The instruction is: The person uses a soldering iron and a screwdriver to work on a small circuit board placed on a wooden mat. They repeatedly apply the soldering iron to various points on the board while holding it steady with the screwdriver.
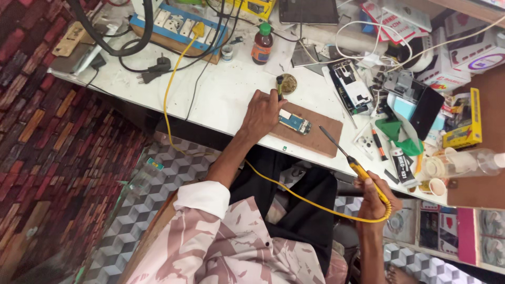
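My left hand [263, 113] rests on a brown wooden board [315, 138] and grips a thin dark tool [279, 85] that points toward a small round tin [288, 83]. A small blue circuit board [294, 122] lies on the wooden board, just right of that hand. My right hand [374, 199] holds a yellow-handled soldering iron [350, 160] near the table's front edge. Its dark tip points up-left toward the wooden board and stays clear of it. The iron's yellow cord [176, 79] loops across my lap to a power strip [176, 26].
The white worktable [221, 89] carries a brown bottle [262, 44], an opened phone [351, 87], a black plug and cables [152, 68], a tube of glue [401, 167], green funnels [400, 135], boxes and a clear bottle [463, 163] on the right. A patterned floor lies left.
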